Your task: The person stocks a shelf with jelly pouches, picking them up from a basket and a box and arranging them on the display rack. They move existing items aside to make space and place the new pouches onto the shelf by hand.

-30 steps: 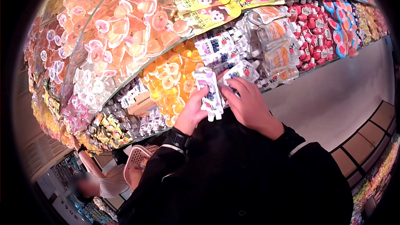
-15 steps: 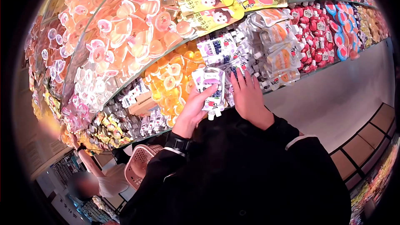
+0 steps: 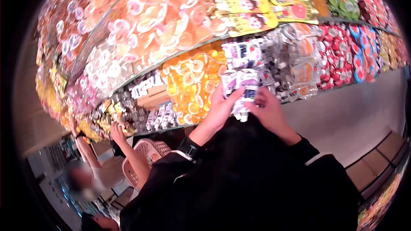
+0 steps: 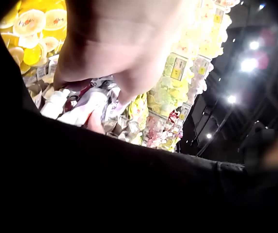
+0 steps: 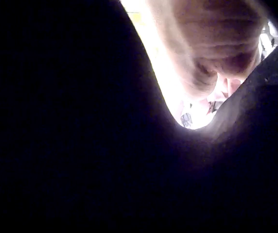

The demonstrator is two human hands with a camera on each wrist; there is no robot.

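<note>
My left hand (image 3: 220, 110) grips white-and-purple spouted drink pouches (image 3: 247, 78) printed with dark berries, its thumb lying across their front. Their spouts point down toward my body. In the left wrist view, white spout caps (image 4: 56, 103) show below that hand. On the pouches' right side, my right hand (image 3: 273, 114) has curled fingers and pinches a pouch at the lower right edge. Sleeve fabric covers most of the right wrist view, with the palm (image 5: 216, 41) at upper right. Just beyond, matching berry pouches (image 3: 243, 53) lie in the shelf bin.
Orange jelly cups (image 3: 195, 81) fill the bin on the left; clear orange-print pouches (image 3: 306, 51) and red packs (image 3: 336, 55) lie to the right. Yellow pouches (image 3: 248, 4) sit on the upper tier. At lower left, another person reaches toward the shelf beside a pink basket (image 3: 130, 171).
The right hand went from pinching a pouch, to spread over the shelf pouches, to curled at the held pouches' edge. The left hand kept its grip. The view shifted; another arm reaches in at left.
</note>
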